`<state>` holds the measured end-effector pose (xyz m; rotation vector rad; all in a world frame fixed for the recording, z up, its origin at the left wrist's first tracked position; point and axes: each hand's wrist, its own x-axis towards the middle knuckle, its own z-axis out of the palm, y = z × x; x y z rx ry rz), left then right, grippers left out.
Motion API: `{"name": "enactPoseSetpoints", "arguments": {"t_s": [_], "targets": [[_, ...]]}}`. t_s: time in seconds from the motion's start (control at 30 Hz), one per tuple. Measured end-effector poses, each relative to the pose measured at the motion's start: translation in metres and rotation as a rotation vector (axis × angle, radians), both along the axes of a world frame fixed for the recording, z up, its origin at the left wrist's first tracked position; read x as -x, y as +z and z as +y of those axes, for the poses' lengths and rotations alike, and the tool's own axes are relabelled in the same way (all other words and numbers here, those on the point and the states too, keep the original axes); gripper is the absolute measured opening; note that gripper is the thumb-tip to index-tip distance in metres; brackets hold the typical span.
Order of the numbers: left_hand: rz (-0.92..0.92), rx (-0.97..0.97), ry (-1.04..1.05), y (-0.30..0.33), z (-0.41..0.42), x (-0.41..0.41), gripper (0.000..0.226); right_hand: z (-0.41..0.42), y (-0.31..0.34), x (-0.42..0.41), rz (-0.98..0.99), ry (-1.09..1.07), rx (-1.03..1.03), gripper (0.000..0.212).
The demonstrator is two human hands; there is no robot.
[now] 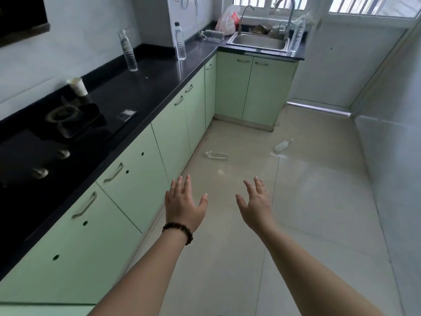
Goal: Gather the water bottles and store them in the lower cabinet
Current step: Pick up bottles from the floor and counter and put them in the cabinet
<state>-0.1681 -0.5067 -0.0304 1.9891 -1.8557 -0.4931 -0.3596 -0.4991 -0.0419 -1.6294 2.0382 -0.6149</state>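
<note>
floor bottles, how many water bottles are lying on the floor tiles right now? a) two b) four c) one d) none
a: one clear bottle lies near the green cabinet base, and a second bottle lies farther right on the tiles.

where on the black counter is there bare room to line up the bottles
The widest bare patch of the counter lies between the paper cup by the stove and the two upright bottles. It is crowded near the sink: a lying bottle and a plastic bag.
</note>
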Motion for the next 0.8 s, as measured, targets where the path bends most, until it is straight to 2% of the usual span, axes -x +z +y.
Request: {"name": "enactPoseSetpoints", "arguments": {"t_s": [0.3, 0.8], "targets": [[-0.034, -0.018, -0.016, -0.024, -0.134, 0.054, 0.075, -0.131, -0.024, 0.057, 0.003, 0.005, -0.011, 0.058], [-0.015, -0.112, 0.055, -0.052, -0.461, 0.106, 0.075, -0.468, -0.040, 0.116, 0.093, 0.071, -0.107, 0.058]]}}
